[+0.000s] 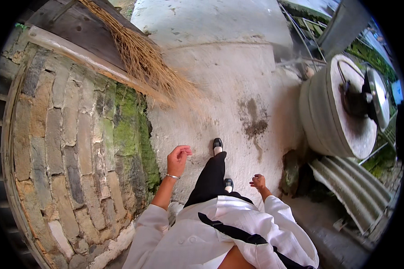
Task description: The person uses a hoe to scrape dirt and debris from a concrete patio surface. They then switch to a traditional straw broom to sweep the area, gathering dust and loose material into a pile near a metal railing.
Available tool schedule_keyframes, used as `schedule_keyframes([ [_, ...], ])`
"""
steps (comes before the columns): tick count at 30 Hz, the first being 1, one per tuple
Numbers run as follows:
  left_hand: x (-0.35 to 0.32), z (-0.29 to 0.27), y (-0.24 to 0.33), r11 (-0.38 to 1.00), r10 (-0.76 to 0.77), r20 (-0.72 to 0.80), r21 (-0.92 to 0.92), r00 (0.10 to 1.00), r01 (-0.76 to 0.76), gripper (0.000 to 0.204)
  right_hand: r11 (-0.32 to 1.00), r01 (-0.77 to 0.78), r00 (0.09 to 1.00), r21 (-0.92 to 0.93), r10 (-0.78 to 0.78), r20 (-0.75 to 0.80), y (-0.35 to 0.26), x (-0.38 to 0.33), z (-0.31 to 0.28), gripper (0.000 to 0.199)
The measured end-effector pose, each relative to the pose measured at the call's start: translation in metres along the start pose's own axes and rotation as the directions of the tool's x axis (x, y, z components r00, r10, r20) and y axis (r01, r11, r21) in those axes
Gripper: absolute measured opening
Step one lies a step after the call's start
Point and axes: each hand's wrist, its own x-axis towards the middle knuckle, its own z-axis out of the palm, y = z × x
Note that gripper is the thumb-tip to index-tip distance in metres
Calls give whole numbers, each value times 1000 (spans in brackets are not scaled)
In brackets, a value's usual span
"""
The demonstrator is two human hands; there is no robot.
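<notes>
My left hand (178, 160), with a bracelet at its wrist, hangs in front of me with loosely bent fingers and nothing in it. It is nearest to the mossy edge of the brick wall on the left. My right hand (258, 181) hangs lower, beside my body, its fingers a little bent and apart, also holding nothing. Neither hand touches anything. Ahead on the left, a brown twig broom (141, 56) leans with its bristles spread down toward the ground, out of reach of my left hand.
Concrete path (206, 85) runs ahead between the brick wall (72, 152) and a round pale stove-like drum (321, 112) carrying a dark kettle-like pot (361, 101). Corrugated sheet (352, 190) lies below the drum. A wooden plank (90, 56) edges the wall. Dark dirt (254, 119) marks the path.
</notes>
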Motion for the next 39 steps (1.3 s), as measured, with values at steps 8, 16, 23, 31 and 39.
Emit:
schedule_keyframes([
  [8,163,-35,65,989,29,-115,-144,993,-45,15,999,-10,1000,-51,11,16,-170,18,8,42],
  [16,320,-22,128,988,19,-127,-150,992,-38,15,835,319,921,-448,-384,-59,-322,110,-19,43],
  [23,483,-19,136,992,-7,-200,-124,980,-19,14,592,349,926,-727,-336,170,-466,209,-12,40],
  [31,706,-63,237,976,24,-267,214,963,35,18,332,490,851,-806,-385,358,-635,298,-36,32],
  [39,812,-198,289,536,526,-537,811,659,233,45,974,-41,999,-223,47,18,-866,337,-39,36],
])
